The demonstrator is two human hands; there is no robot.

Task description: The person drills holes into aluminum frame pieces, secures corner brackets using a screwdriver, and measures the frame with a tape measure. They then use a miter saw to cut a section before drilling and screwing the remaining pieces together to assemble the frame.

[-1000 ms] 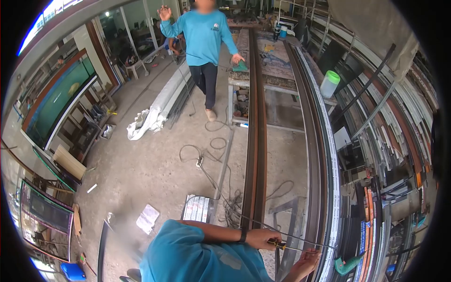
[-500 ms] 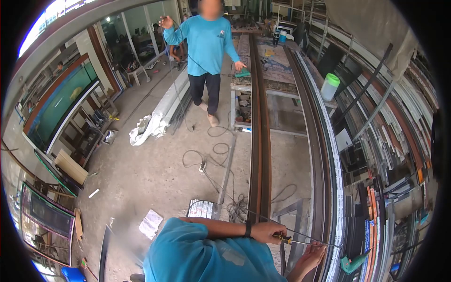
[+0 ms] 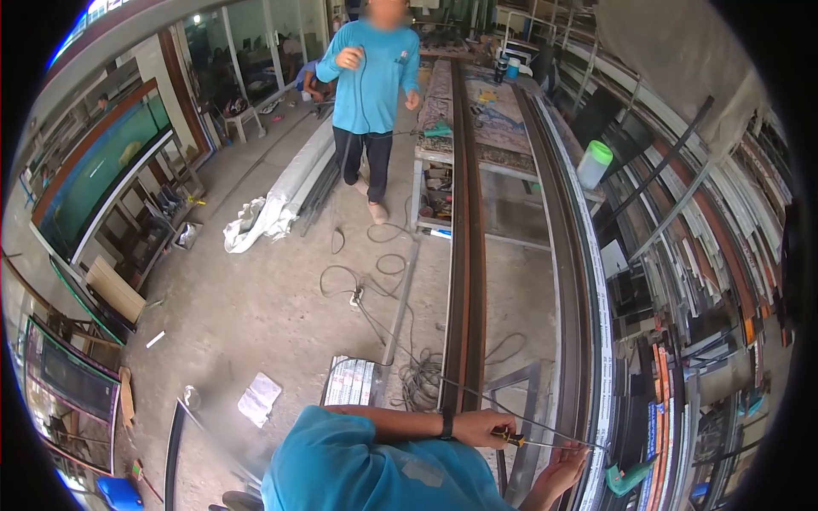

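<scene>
My left hand (image 3: 484, 428), with a dark band at the wrist, is closed around the yellow-and-black handle of a screwdriver (image 3: 513, 438). The shaft points right towards a long dark brown metal profile (image 3: 575, 341). At the shaft's far end is my right hand (image 3: 558, 473), palm partly up, its fingertips drawn together against the profile. Whatever they pinch is too small to make out. Just right of that hand lies a green power tool (image 3: 629, 479). A dark cable (image 3: 503, 400) passes above both hands towards it.
Another brown profile (image 3: 465, 255) runs parallel to the left. A person in a blue shirt (image 3: 375, 77) stands ahead, holding a cable. Cable coils (image 3: 422, 381) lie on the floor. Stacked profiles (image 3: 682, 281) line the right. A green-lidded container (image 3: 594, 166) stands beyond my hands.
The standing person's raised hand has come down to chest height and the other hand has drawn in from the green tool on the table. My hands keep nearly the same place; the view shifts slightly.
</scene>
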